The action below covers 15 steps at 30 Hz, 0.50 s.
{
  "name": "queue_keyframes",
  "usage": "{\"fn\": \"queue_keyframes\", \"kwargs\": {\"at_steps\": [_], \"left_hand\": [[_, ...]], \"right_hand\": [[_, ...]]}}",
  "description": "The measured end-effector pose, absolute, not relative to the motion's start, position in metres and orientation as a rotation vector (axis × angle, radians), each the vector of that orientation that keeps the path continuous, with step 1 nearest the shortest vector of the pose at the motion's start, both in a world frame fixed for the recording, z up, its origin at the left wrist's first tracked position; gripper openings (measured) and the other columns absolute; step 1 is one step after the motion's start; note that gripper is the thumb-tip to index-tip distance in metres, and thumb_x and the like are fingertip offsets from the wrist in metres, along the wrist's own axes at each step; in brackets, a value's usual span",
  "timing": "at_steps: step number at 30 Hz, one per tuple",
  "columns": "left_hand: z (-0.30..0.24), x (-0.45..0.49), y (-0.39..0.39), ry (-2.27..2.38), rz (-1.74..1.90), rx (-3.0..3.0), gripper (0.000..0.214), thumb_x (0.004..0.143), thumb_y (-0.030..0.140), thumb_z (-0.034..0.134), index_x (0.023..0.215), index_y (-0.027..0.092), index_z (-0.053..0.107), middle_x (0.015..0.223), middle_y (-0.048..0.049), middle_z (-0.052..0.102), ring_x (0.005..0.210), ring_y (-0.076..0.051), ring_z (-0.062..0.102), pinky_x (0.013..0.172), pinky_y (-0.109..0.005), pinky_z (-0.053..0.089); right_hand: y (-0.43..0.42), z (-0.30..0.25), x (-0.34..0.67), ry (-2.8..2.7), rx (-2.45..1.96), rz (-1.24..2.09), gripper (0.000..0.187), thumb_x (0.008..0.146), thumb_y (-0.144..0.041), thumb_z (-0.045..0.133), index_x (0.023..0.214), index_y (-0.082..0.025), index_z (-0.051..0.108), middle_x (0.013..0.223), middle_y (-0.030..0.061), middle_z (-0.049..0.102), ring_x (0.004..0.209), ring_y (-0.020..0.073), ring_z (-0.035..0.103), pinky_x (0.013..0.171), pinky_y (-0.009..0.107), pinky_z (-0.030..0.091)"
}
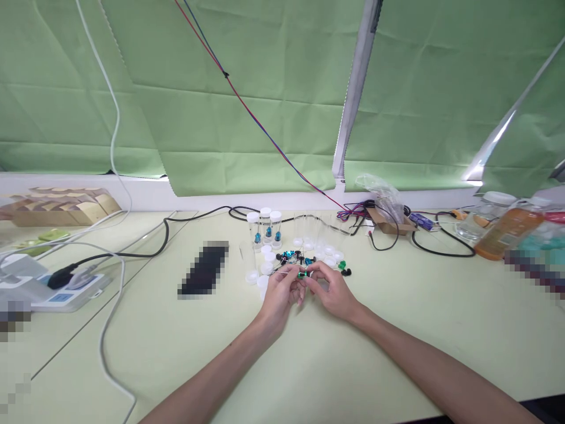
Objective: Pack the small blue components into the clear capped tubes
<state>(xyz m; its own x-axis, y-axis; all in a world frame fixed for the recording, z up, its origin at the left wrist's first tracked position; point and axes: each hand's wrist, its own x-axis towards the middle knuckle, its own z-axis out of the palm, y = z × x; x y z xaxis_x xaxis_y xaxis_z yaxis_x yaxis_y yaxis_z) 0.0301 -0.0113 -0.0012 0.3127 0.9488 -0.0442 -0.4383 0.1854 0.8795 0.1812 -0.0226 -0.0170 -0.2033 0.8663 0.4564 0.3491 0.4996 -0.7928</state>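
Observation:
My left hand (280, 292) and my right hand (331, 288) meet at the middle of the pale green table (397, 330), fingers pinched together on a small green component (302, 274) with thin wire leads. Just beyond the fingertips lie several small blue, black and green components (291, 257) and several loose white caps (266, 268). Three capped clear vials (265, 227), each with a blue part inside, stand upright behind them. More clear empty vials (314, 227) stand to their right.
A dark blurred flat object (204, 268) lies left of the hands. Black cables (168, 235) cross the table to a white power strip (53, 288) at far left. A cardboard box with wires (388, 221), a clear jar (483, 215) and an orange bottle (507, 232) stand at back right.

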Motion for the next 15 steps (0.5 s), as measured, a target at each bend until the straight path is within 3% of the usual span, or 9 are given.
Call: {"fn": "queue_keyframes", "kwargs": {"at_steps": [4,10,15], "left_hand": [[0.0004,0.0304,-0.0124,0.701,1.084,0.912,0.026,0.076,0.039,0.071,0.080,0.016,0.060,0.055,0.0017,0.054,0.044,-0.010,0.050,0.039,-0.019,0.034],[0.0004,0.0305,-0.0139,0.715,1.056,0.921,0.026,0.076,0.039,0.070,0.078,0.015,0.059,0.056,0.0007,0.056,0.043,-0.009,0.049,0.039,-0.020,0.034],[-0.0009,0.0302,-0.0138,0.709,1.059,0.918,0.025,0.078,0.038,0.069,0.078,0.015,0.059,0.058,0.0009,0.056,0.043,-0.009,0.049,0.039,-0.020,0.034]], "right_hand": [[-0.0206,-0.0200,0.1814,-1.762,-1.010,0.711,0.018,0.095,-0.036,0.050,0.100,-0.020,0.056,0.070,0.0004,0.063,0.063,0.0157,0.059,0.064,0.028,0.047],[-0.0201,-0.0180,0.1809,-1.778,-1.044,0.688,0.035,0.098,-0.041,0.043,0.072,-0.021,0.055,0.061,-0.0010,0.056,0.059,0.0144,0.053,0.061,0.027,0.043],[-0.0197,-0.0184,0.1807,-1.773,-1.066,0.665,0.040,0.099,-0.041,0.041,0.067,-0.020,0.055,0.059,-0.0008,0.055,0.057,0.0144,0.053,0.060,0.027,0.042]]}}
